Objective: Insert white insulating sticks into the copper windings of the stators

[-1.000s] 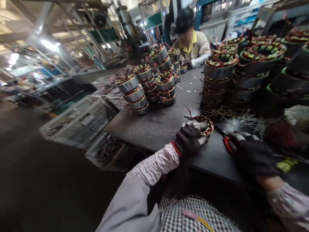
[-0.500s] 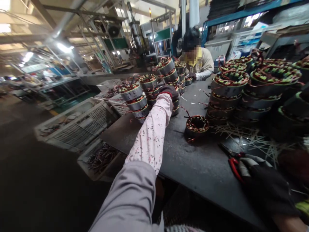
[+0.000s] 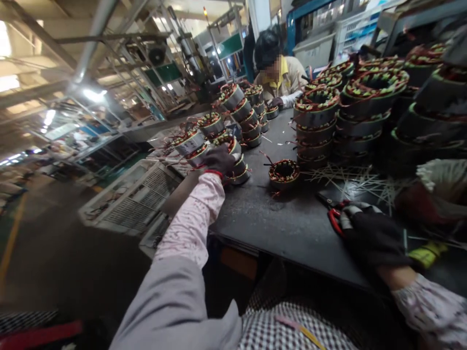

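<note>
My left hand (image 3: 219, 160), in a dark glove, is closed round a wound stator (image 3: 229, 144) taken from the near stacks of stators (image 3: 213, 127) at the table's left side. My right hand (image 3: 368, 236), also gloved, rests on the dark table (image 3: 277, 223) and is closed on red-handled pliers (image 3: 333, 216). A single stator (image 3: 283, 171) with copper windings lies on the table between my hands, touching neither.
Tall stacks of stators (image 3: 343, 112) fill the right of the table, with loose white strips (image 3: 350, 177) before them. A person in a beige jacket (image 3: 282, 80) works at the far end. White crates (image 3: 127, 197) stand on the floor left of the table.
My left arm has drawn back from the stacks towards me, now with a stator in the hand. The right hand has stayed on the table with the pliers.
</note>
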`<state>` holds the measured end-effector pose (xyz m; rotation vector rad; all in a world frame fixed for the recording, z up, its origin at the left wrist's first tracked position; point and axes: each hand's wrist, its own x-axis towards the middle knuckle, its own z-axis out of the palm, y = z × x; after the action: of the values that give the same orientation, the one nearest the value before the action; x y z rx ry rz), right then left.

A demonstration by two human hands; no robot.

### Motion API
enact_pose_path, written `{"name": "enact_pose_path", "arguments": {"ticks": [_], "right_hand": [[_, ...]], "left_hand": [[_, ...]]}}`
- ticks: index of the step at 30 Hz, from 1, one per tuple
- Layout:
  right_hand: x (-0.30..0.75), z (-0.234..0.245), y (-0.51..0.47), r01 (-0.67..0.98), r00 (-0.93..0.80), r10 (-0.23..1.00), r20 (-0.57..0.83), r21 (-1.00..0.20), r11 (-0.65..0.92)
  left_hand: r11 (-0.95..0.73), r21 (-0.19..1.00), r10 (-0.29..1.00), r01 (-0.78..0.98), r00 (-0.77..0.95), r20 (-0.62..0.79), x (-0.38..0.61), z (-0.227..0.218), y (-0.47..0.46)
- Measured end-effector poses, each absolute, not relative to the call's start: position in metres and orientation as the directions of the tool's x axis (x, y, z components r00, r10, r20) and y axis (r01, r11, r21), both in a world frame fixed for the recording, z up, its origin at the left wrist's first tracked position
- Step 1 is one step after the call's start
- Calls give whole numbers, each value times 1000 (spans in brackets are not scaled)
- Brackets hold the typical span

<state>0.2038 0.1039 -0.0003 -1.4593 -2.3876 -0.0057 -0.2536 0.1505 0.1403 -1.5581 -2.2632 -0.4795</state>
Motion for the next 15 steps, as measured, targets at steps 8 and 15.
{"name": "enact_pose_path", "arguments": {"ticks": [8,15], "right_hand": [[199,9,102,860,-420,867,266,-187,474],[194,32,93,915,-368,925,95,-140,378]], "left_hand": [[218,645,709,732,-573,411,-173,116,35],[-306,472,946,827,209,247,-74,76,-10]]}}
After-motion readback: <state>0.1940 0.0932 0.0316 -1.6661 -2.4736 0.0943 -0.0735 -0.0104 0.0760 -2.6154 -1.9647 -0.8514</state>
